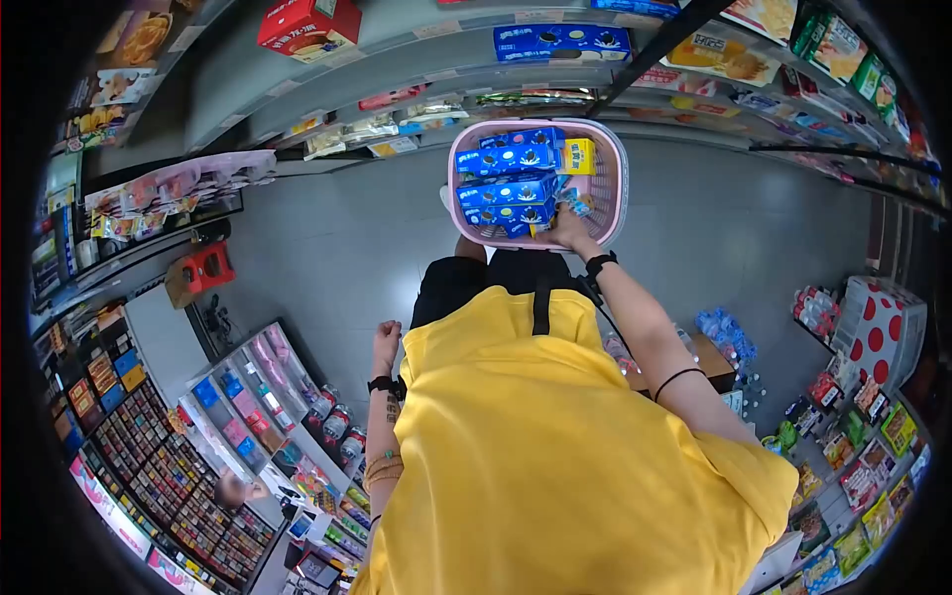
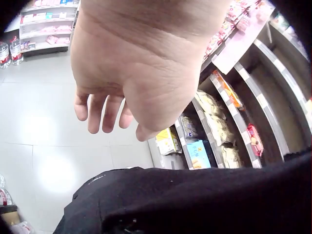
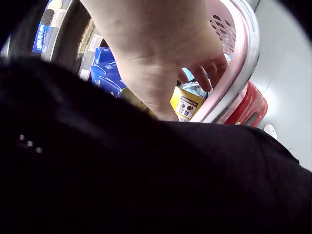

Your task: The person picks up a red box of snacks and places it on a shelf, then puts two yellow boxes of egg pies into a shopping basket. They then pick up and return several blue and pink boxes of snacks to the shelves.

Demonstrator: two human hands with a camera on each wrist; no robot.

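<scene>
A pink basket (image 1: 617,183) with a pale rim holds several blue cookie boxes (image 1: 508,159) in stacks, a yellow box (image 1: 578,156) and a blue snack packet (image 1: 576,201). My right hand (image 1: 567,230) reaches down inside the basket at its near right side. Between its thumb and fingers (image 3: 202,78) another yellow box (image 3: 187,103) shows, close against the thumb; I cannot tell whether the hand grips it. My left hand (image 1: 387,342) hangs beside the body, holding nothing. Its fingers (image 2: 96,114) curl loosely downward in the left wrist view.
Store shelves (image 1: 397,59) with packaged snacks run beyond the basket; one blue box (image 1: 562,43) stands there. Grey tiled floor (image 1: 317,228) lies around. A red stool (image 1: 208,266) is at the left, a display case (image 1: 248,397) below it. Dotted bins (image 1: 878,327) stand at right.
</scene>
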